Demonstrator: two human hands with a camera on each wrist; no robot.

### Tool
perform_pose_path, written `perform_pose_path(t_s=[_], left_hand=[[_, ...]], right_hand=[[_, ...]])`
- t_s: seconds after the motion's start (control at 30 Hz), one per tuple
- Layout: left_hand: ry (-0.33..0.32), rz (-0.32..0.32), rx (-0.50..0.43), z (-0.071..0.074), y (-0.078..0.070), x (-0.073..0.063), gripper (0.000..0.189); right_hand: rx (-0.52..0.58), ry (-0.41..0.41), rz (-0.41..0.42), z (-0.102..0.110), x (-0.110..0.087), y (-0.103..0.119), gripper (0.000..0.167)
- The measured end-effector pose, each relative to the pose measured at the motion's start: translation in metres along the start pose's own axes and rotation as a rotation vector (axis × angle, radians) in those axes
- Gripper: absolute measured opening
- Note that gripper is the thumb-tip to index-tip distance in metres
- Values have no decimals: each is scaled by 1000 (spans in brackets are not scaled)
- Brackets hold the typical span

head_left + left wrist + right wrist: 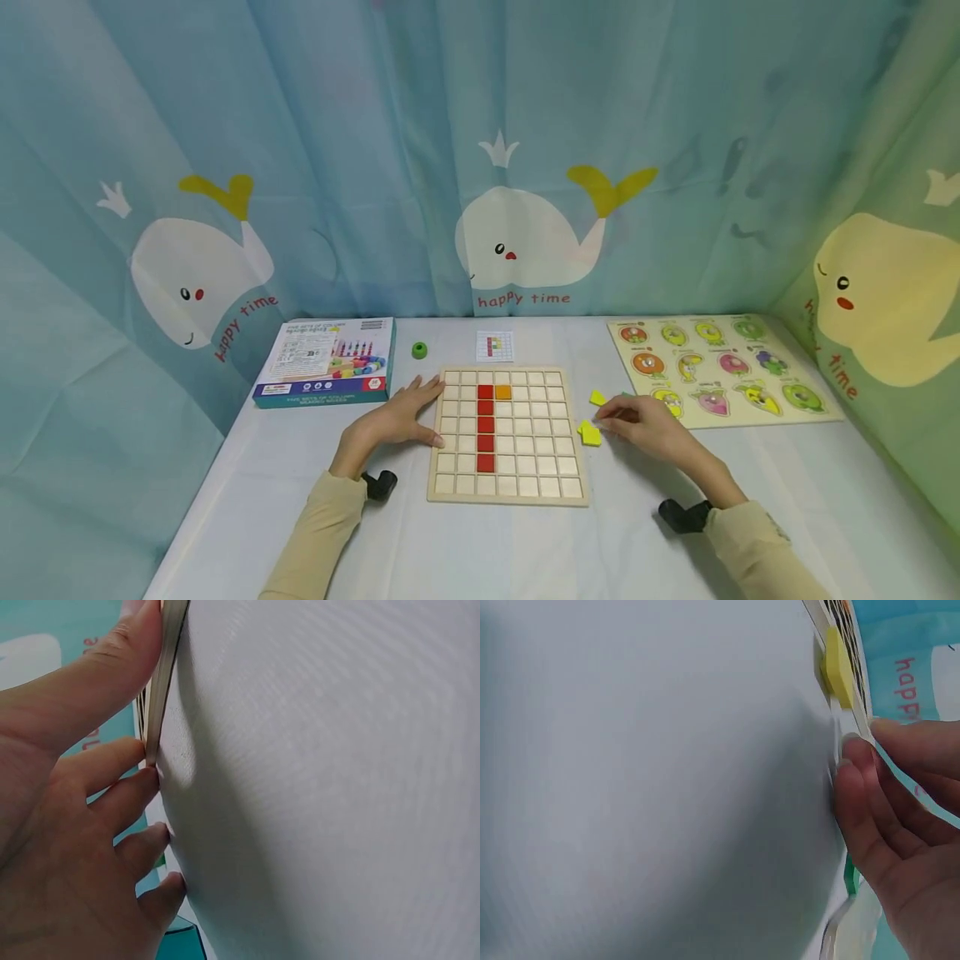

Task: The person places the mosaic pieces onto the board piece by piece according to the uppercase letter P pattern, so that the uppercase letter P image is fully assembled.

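A square wooden grid board (pixel 510 501) lies on the table, with a column of red tiles (pixel 486 425) and one orange tile (pixel 503 392) in its cells. At its left edge rests my left hand (pixel 395 417), thumb and fingers spread along the frame. In the left wrist view that hand (pixel 82 795) touches the board's side (pixel 161 682). Right of the board, my right hand (pixel 645 427) has bent fingers low among loose yellow tiles (pixel 591 435). In the right wrist view a yellow tile (pixel 838 669) stands beyond the fingertips; whether they pinch anything is unclear.
A small pattern card (pixel 494 346) and a green bead (pixel 419 350) lie behind the board. At the back left is a bead-toy box (pixel 324 362); a fruit puzzle board (pixel 723 367) lies at the back right. Part of a green piece (pixel 850 876) shows beneath the right hand.
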State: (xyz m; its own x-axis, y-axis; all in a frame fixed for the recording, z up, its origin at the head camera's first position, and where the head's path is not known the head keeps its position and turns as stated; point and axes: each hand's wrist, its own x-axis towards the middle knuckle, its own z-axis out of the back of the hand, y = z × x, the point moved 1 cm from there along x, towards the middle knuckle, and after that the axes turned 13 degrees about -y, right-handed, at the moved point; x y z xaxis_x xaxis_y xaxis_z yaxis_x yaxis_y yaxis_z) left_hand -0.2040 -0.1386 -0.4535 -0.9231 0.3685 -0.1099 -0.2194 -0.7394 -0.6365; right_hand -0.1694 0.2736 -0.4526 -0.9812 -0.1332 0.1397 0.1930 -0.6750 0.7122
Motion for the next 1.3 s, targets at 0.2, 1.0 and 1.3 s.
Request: perform_pose_path(t_s=[0.2,1.0,1.3], left_hand=[[5,-3,14,0,-1,0,101],[6,20,-5,1,0,-1,100],[0,7,-2,0,0,1,99]], right_hand=[[-31,-70,-21,15,2,-10,11],[-187,-71,-90,27,21,-27,24],[-164,-79,-57,22,21,-26,22]])
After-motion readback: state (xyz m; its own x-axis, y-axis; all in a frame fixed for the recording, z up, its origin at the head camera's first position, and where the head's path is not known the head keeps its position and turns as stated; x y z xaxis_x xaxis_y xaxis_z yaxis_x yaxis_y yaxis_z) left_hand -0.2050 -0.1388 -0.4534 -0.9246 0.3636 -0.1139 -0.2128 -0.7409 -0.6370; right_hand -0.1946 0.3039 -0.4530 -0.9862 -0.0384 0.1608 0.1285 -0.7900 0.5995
